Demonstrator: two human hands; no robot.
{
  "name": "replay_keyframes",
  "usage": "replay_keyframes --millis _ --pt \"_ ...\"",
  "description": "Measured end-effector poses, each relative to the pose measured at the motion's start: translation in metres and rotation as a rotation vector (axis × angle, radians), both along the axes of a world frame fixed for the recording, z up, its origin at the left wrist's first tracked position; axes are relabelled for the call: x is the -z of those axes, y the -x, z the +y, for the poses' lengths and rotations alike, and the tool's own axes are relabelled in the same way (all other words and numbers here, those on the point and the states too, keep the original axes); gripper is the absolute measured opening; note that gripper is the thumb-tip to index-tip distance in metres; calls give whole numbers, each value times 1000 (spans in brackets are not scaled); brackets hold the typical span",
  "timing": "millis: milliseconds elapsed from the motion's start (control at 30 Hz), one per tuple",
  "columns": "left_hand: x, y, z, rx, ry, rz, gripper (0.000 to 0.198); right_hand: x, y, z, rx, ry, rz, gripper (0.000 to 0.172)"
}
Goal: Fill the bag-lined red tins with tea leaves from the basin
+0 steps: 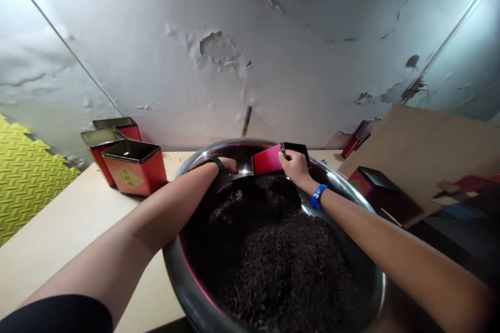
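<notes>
Gripping a red tin near its dark open end, the right hand sits at the far side of a large metal bowl, its fingers wrapped over the tin's top edge and the thumb on the near face. The tin lies tipped on its side, its red body stretching left from those fingers and its lower edge just above the heap of dark loose tea leaves that fills the bowl. The left hand, a black band on its wrist, rests just beside the tin's left end at the bowl's far rim; whether its fingers are curled or spread cannot be told, nor whether they touch the tin. A blue band circles the right wrist. On the pale table to the left stand three open red tins close together, and a darker tin lies to the right against a sheet of cardboard.
</notes>
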State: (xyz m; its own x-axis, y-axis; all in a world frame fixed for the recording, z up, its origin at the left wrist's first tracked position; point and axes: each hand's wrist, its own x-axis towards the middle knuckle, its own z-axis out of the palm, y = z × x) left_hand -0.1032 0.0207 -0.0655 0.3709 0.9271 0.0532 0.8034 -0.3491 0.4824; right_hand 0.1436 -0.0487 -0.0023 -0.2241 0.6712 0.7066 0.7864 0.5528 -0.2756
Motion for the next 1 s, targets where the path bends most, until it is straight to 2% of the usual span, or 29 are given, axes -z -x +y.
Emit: replay_keyframes --millis 67,167,300,400,467,600,767,833,1000 --pt "11 -7 -1 -7 -31 183 25 12 -1 6 -12 19 -30 30" --pt "32 -19 -8 -23 -96 212 40 14 -4 10 -6 32 -50 29" --pt "65 -30 -19 26 -131 238 59 1 -19 15 50 48 -18 32" --pt "83 -29 -18 83 -173 274 65 -12 -37 18 98 98 36 33" --pt "87 -24 -11 91 -206 265 64 -19 -47 19 110 138 71 33" --pt "87 -25 2 200 -189 250 62 -30 -59 17 89 160 131 33" --pt "96 -53 2 186 -168 145 63 -43 -68 13 95 141 195 30" --pt "99 -66 2 136 -195 100 61 -48 -71 11 107 136 219 30" --pt "94 -92 5 110 -199 12 57 -58 -80 8 105 117 265 29"
